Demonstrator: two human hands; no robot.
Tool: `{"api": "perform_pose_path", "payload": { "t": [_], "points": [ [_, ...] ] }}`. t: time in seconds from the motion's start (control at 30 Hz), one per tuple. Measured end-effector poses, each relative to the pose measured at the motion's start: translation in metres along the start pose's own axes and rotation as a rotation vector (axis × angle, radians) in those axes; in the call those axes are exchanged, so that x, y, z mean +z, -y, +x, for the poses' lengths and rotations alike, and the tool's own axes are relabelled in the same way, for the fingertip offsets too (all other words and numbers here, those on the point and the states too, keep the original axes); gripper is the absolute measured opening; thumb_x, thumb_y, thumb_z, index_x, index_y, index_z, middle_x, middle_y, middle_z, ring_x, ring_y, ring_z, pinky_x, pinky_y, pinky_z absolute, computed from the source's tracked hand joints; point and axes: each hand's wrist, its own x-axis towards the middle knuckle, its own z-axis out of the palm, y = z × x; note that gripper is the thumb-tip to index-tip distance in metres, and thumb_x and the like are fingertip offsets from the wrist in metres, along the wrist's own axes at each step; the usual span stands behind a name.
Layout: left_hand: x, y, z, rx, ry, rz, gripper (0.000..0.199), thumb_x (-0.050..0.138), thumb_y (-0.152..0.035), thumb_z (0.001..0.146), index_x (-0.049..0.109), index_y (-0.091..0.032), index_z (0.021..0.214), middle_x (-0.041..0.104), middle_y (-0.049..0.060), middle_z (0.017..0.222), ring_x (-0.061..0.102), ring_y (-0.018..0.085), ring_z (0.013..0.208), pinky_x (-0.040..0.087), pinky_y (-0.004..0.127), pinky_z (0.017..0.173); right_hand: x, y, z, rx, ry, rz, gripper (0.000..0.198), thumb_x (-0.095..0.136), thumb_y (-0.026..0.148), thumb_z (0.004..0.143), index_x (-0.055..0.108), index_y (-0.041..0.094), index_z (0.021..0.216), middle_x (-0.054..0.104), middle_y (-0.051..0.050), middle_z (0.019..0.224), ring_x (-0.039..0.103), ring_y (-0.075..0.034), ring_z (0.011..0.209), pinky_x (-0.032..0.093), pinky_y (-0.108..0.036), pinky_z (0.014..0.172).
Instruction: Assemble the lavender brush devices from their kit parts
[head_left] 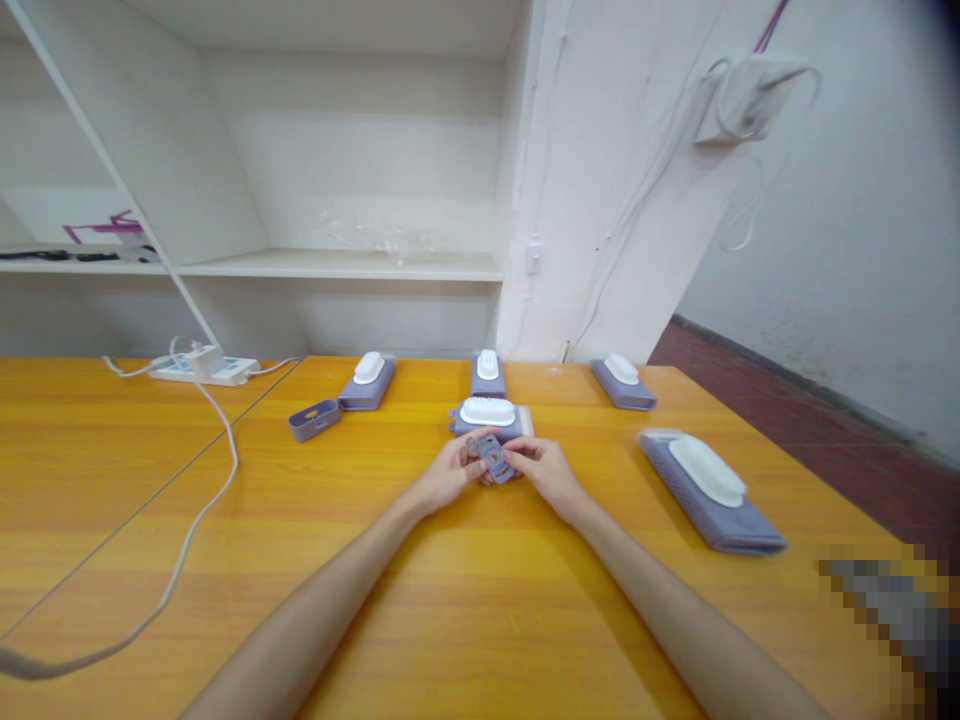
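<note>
Between my two hands is a small flat grey plastic piece [495, 458] with a round hole in its middle. My left hand [450, 472] grips its left side, thumb on top. The fingers of my right hand [546, 470] pinch its right edge. Just behind the hands lies a grey-purple case with a white bristled brush head [487, 411] on top; the hands partly hide its front. Farther left, a hollow grey-purple oval frame [313, 420] rests on the table.
More grey-purple cases with white tops stand on the wooden table [420, 620]: back left [367, 382], back middle [488, 374], back right [622, 382] and right [709, 490]. A power strip [206, 368] trails a white cable on the left. White shelves [345, 265] rise behind.
</note>
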Motion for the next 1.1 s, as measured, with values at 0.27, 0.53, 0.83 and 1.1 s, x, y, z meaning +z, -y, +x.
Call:
{"api": "perform_pose_path", "payload": {
  "t": [0.27, 0.53, 0.83, 1.1],
  "points": [
    [-0.003, 0.003, 0.001, 0.004, 0.033, 0.014, 0.059, 0.073, -0.035, 0.067, 0.052, -0.016, 0.119, 0.061, 0.005, 0.084, 0.054, 0.012, 0.067, 0.042, 0.024, 0.064, 0.001, 0.005, -0.002, 0.058, -0.019, 0.010, 0.025, 0.071, 0.037, 0.062, 0.069, 0.013, 0.069, 0.067, -0.004, 0.062, 0.059, -0.013, 0.053, 0.047, -0.027, 0.056],
    [-0.008, 0.004, 0.002, -0.051, 0.115, -0.039, 0.057, 0.072, -0.032, 0.069, 0.051, -0.016, 0.120, 0.063, 0.007, 0.089, 0.057, 0.015, 0.076, 0.041, 0.024, 0.068, -0.002, 0.011, -0.002, 0.042, 0.057, -0.071, 0.027, 0.071, 0.039, 0.062, 0.070, 0.013, 0.069, 0.066, -0.003, 0.059, 0.054, -0.011, 0.050, 0.043, -0.024, 0.052],
    [-0.006, -0.002, 0.000, -0.083, 0.139, -0.072, 0.056, 0.072, -0.029, 0.068, 0.054, -0.017, 0.120, 0.065, 0.009, 0.096, 0.059, 0.019, 0.087, 0.041, 0.030, 0.078, -0.005, 0.008, -0.001, 0.056, 0.102, -0.075, 0.028, 0.070, 0.041, 0.064, 0.068, 0.013, 0.069, 0.068, -0.004, 0.062, 0.057, -0.012, 0.053, 0.043, -0.024, 0.053],
    [-0.005, 0.002, 0.000, -0.052, 0.093, -0.091, 0.061, 0.071, -0.027, 0.069, 0.048, -0.016, 0.125, 0.065, 0.009, 0.095, 0.061, 0.019, 0.085, 0.043, 0.028, 0.075, -0.007, 0.011, -0.001, 0.103, 0.100, 0.037, 0.025, 0.071, 0.035, 0.063, 0.066, 0.013, 0.072, 0.068, -0.003, 0.064, 0.058, -0.013, 0.056, 0.043, -0.026, 0.060]
  ]
}}
